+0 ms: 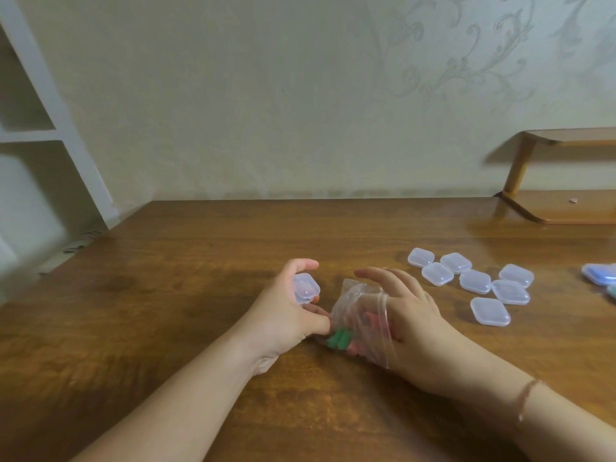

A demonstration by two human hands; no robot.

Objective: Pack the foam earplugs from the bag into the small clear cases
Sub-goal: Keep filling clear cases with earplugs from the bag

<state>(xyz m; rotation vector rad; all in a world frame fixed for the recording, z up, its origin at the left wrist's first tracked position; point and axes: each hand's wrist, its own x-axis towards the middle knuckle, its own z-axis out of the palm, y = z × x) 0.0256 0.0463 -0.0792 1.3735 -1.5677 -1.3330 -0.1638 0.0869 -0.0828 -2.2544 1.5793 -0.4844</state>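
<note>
A table [200, 261] fills the lower view, its far edge against a wall [233, 95]. Near the centre lies a bag [360, 321] of earplugs [338, 338]. The left hand [286, 315], at the bag's nine o'clock, holds one case [306, 288]. The right hand [410, 315] sits partly inside the bag, at its three o'clock. At two o'clock, well apart, a cluster of cases [475, 281] rests on the table. A small shelf [560, 205] stands at the far right.

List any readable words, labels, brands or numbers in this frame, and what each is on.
None. The clear bag, the case in the left hand and the loose cases on the table show no print. The wallpaper carries only a floral pattern.
</note>
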